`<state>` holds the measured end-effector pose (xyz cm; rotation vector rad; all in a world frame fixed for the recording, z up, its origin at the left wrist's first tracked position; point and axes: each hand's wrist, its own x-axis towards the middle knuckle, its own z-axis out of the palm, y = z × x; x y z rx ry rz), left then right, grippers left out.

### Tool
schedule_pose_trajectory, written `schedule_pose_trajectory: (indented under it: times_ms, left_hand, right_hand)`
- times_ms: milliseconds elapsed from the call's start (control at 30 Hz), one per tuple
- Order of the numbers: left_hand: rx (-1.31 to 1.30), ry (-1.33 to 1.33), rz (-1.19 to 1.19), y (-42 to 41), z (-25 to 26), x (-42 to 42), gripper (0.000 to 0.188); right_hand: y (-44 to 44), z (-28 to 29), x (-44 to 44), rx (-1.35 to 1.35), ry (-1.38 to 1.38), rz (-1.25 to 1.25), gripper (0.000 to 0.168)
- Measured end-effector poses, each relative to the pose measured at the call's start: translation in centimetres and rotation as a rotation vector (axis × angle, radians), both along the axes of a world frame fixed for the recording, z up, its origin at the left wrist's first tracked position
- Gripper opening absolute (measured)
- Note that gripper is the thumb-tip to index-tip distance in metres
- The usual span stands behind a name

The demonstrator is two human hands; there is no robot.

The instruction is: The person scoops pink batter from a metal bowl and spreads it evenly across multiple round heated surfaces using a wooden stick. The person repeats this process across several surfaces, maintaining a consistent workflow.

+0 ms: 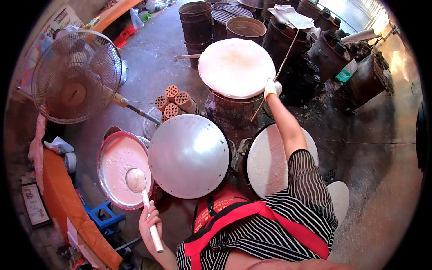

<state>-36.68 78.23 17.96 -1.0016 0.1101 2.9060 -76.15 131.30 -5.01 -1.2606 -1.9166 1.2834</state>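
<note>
My bare left hand point(151, 219) grips the pale handle of a ladle point(136, 180). The ladle's round bowl, coated with batter, lies over a red-rimmed basin point(109, 195) of thick white batter. In a white glove, my right hand point(272, 88) is closed around a thin stick point(287, 55) at the right edge of a large round white sheet of batter point(236, 67). That sheet has a faint brown patch and covers a round top on a barrel stove point(229, 109). Before me are a bare, shiny round metal lid or griddle point(189, 157) and a second white round point(266, 162), partly behind my arm.
A pedestal fan point(76, 77) stands at the left. Perforated briquettes point(172, 109) are stacked beyond the metal round. Several metal drums point(195, 27) fill the back, with papers point(292, 17) on one. A blue plastic stool point(104, 217) and an orange ledge point(64, 189) are at lower left.
</note>
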Motion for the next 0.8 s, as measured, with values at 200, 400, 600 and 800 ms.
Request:
schedule_pose_trajectory:
  times_ms: [200, 400, 600, 800]
  left_hand:
    - [0.019, -0.033, 0.026, 0.3, 1.1, 0.1, 0.023]
    - [0.107, -0.091, 0.096, -3.7, -1.2, 1.6, 0.03]
    - [-0.061, -0.084, 0.116, -14.1, -4.6, 3.5, 0.022]
    - [-2.286, -0.306, -0.284, -30.7, -17.7, 2.1, 0.033]
  right_hand:
    - [-0.2, -0.1, 0.5, 0.085, -0.096, 0.008, 0.038]
    - [-1.2, 2.3, 8.2, -0.428, 0.309, 0.112, 0.028]
    - [-13.2, 6.4, 22.0, -0.35, 0.222, 0.671, 0.018]
    - [-33.5, 7.1, 33.7, -0.35, -0.024, 0.962, 0.03]
